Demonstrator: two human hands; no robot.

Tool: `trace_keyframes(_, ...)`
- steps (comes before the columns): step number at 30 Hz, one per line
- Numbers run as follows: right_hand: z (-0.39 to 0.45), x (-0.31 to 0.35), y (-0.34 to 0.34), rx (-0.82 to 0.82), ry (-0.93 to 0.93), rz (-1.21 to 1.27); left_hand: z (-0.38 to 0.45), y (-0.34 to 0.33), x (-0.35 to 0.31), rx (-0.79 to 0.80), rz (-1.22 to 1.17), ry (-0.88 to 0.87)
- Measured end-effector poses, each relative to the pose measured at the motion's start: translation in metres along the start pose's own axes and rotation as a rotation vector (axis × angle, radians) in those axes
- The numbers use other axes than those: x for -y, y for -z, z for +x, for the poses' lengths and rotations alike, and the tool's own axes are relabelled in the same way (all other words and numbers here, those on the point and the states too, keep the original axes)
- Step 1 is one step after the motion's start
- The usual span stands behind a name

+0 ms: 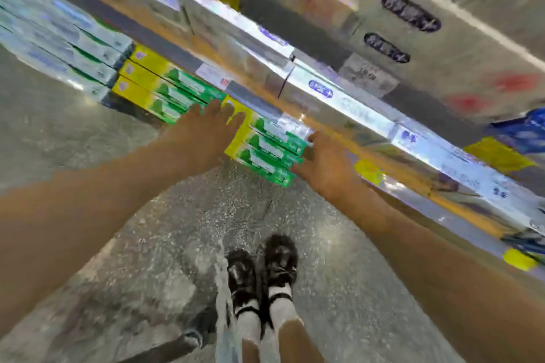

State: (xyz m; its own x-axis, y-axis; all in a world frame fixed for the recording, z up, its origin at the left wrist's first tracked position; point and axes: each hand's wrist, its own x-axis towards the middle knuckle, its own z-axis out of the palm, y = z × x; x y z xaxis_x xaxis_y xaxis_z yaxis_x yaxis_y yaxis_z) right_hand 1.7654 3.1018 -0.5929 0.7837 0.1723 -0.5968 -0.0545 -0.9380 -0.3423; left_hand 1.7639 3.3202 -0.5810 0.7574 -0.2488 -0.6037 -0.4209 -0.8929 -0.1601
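A stack of three yellow-and-green toothpaste boxes (267, 146) sits at the front of a low store shelf, between my two hands. My left hand (206, 132) presses on the stack's yellow left end with its fingers stretched out straight. At the green right end, my right hand (326, 163) cups the stack, thumb up near the top box and fingers reaching under the bottom one. The whole view is blurred by motion.
A second stack of the same yellow-green boxes (160, 87) lies just left of my left hand, with pale blue-green boxes (59, 41) further left. Silver boxes (339, 91) fill the shelf above, with price tags along its edge. My black shoes (262, 268) stand on speckled grey floor.
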Motion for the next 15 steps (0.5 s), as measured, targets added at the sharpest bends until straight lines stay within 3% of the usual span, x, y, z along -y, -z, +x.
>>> trace_keyframes(7, 0.057, -0.023, -0.088, -0.018, 0.099, -0.381, 0.075, -0.084, -0.037, -0.046, 0.06, -0.066)
trace_keyframes(10, 0.071, -0.032, -0.101, 0.003, 0.104, -0.417, 0.09, -0.101, -0.036, 0.047, 0.046, -0.063)
trace_keyframes(15, 0.079, -0.034, -0.116, -0.08, 0.125, -0.455, 0.102, -0.108, -0.035, -0.049, -0.004, -0.042)
